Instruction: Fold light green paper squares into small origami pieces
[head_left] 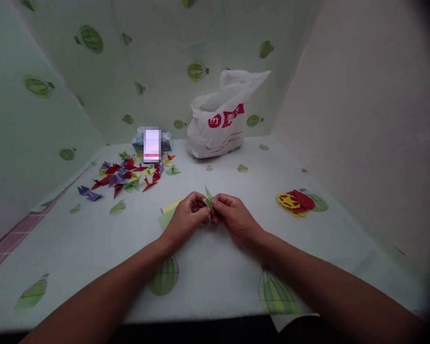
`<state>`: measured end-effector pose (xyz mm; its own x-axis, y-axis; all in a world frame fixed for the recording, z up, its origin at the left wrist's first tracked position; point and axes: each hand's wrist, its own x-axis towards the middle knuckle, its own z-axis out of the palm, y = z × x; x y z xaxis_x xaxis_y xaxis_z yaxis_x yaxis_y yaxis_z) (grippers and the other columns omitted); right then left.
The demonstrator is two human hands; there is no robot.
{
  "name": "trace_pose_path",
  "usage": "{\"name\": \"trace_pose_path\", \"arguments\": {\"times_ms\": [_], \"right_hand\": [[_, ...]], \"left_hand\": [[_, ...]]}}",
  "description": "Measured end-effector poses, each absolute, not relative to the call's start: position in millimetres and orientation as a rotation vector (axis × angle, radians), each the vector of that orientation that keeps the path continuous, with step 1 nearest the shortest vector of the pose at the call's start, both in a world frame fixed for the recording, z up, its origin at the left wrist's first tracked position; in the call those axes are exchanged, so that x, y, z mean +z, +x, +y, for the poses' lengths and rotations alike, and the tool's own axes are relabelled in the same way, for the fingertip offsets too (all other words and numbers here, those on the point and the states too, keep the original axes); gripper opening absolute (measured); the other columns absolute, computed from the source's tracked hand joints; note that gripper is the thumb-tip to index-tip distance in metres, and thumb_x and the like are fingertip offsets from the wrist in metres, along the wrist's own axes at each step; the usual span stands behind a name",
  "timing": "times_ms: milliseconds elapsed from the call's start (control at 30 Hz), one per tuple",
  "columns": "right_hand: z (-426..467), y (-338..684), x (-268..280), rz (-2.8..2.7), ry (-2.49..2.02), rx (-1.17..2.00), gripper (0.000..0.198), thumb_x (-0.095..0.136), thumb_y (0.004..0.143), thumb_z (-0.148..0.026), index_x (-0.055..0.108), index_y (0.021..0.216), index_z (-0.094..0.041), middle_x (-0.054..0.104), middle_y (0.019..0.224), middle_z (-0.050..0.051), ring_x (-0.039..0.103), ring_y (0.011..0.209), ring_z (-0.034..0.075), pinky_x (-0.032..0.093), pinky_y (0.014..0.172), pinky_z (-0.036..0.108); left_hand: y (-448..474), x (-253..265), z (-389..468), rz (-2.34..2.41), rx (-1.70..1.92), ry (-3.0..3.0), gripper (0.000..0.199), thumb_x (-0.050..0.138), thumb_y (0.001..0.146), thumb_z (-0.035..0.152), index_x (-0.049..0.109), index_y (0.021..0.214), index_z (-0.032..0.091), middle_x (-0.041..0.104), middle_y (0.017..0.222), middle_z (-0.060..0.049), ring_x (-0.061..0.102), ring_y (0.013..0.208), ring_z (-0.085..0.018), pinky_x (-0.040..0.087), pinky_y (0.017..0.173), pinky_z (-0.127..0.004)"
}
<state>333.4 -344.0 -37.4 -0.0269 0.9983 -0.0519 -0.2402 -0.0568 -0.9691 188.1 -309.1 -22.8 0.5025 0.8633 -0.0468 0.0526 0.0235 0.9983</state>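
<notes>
Between my two hands is a small piece of folded green origami paper [208,195], with a thin point sticking upward. My left hand [190,215] pinches it from the left, fingers curled. From the other side my right hand [232,215] grips it between thumb and fingers. The lower part of the fold is hidden by my fingertips. Beneath and beside my left hand lie flat paper sheets, a green one [166,220] and a yellow one [172,206].
Many folded paper cranes [118,177] are heaped at the back left, before a lit phone screen [152,143] and a tissue box [138,142]. A white plastic bag [215,129] stands at the back. Red and yellow cut-outs [295,201] lie to the right on the patterned tablecloth [215,277].
</notes>
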Motion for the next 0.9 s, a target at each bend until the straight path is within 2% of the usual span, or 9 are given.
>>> {"name": "trace_pose_path", "arguments": {"times_ms": [133,200,433,600,733,900], "right_hand": [[-346.4,335.9,-29.8,-1.279,-1.194,1.091,0.029,0.059,0.089,-0.038,0.053,0.067,-0.020,0.054,0.057,-0.003,0.049,0.054,0.012,0.039,0.057,0.028],[-346.3,336.8,-29.6,-1.327,-1.187,1.048,0.030,0.057,0.090,-0.039,0.053,0.068,-0.020,0.054,0.057,-0.003,0.049,0.054,0.011,0.038,0.057,0.028],[-343.1,338.0,-33.0,-1.230,-1.013,1.345,0.028,0.066,0.084,-0.041,0.054,0.072,-0.018,0.057,0.065,-0.002,0.052,0.055,0.010,0.043,0.057,0.026],[-347.2,335.4,-27.3,-1.240,-1.011,1.312,0.030,0.065,0.084,-0.039,0.048,0.067,-0.020,0.055,0.060,-0.004,0.049,0.051,0.010,0.041,0.053,0.025],[-351.0,335.5,-24.1,-1.343,-1.141,1.123,0.029,0.059,0.087,-0.036,0.046,0.066,-0.022,0.052,0.054,-0.004,0.046,0.048,0.011,0.036,0.051,0.026],[-350.8,336.9,-26.9,-1.516,-1.312,0.660,0.025,0.057,0.087,-0.025,0.046,0.065,-0.022,0.050,0.058,-0.003,0.043,0.055,0.013,0.032,0.056,0.028]], "left_hand": [[185.3,-20.7,-310.2,0.871,0.854,1.476,0.022,0.063,0.085,0.037,0.055,0.082,0.017,0.059,0.068,0.002,0.056,0.061,-0.011,0.045,0.062,-0.025],[183.6,-20.4,-310.7,0.890,0.886,1.516,0.024,0.061,0.088,0.039,0.056,0.079,0.017,0.059,0.068,0.002,0.055,0.061,-0.010,0.043,0.060,-0.024],[181.6,-21.6,-309.5,0.919,0.924,1.484,0.025,0.063,0.088,0.037,0.054,0.076,0.017,0.056,0.062,0.004,0.051,0.058,-0.009,0.040,0.059,-0.022],[183.9,-23.8,-311.5,0.832,0.921,1.335,0.026,0.065,0.086,0.037,0.051,0.074,0.018,0.054,0.062,0.004,0.049,0.055,-0.008,0.038,0.056,-0.022],[185.1,-23.5,-310.1,0.813,0.953,1.317,0.026,0.067,0.084,0.036,0.053,0.073,0.017,0.054,0.064,0.004,0.048,0.056,-0.008,0.040,0.058,-0.022],[185.5,-23.3,-306.5,0.861,1.068,1.479,0.022,0.072,0.080,0.032,0.056,0.088,0.019,0.058,0.081,0.002,0.056,0.071,-0.011,0.046,0.068,-0.025]]}}
